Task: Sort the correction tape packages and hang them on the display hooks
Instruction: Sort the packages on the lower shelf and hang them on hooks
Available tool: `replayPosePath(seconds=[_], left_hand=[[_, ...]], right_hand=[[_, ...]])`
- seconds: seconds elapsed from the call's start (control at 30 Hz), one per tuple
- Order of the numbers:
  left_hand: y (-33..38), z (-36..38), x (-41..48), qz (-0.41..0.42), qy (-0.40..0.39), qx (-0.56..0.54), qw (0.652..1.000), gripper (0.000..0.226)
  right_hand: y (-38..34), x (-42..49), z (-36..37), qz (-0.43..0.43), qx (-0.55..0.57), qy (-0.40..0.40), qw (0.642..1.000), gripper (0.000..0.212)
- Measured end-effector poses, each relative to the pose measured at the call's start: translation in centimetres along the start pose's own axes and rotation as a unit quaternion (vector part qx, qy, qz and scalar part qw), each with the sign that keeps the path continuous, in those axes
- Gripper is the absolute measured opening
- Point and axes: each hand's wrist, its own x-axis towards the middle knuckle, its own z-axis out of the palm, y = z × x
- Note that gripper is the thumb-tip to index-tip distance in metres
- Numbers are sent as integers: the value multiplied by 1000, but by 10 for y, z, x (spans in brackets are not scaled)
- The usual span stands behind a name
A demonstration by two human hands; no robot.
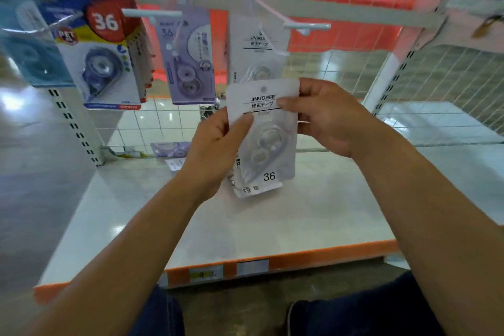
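Observation:
Both hands hold a white correction tape package (268,144) marked 36, upright above the shelf. My left hand (215,150) pinches its left edge, and more packages seem stacked behind it. My right hand (324,114) pinches its top right corner. Right behind hangs a matching white package (259,46) on a white hook (305,25). To its left a purple package (188,57) hangs on another hook (152,14). Further left hang a red and blue package (106,54) and a teal one (32,43).
A white shelf board (272,221) with an orange front edge lies under my hands. A purple package (170,148) and a slip of paper (176,163) lie at its back. A wire grid (425,76) closes the back and right side.

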Motion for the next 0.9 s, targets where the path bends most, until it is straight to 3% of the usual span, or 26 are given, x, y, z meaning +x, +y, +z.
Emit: replayPosePath(seconds=[0.27, 0.53, 0.9], left_hand=[[35, 10, 5, 91, 16, 31, 995, 19], [45, 17, 17, 76, 24, -8, 997, 16], [42, 18, 31, 59, 71, 32, 995, 14]], right_hand=[[-24, -18, -21, -51, 9, -9, 999, 15], [-26, -13, -19, -93, 18, 27, 995, 14], [-23, 3, -22, -102, 2, 40, 994, 14]])
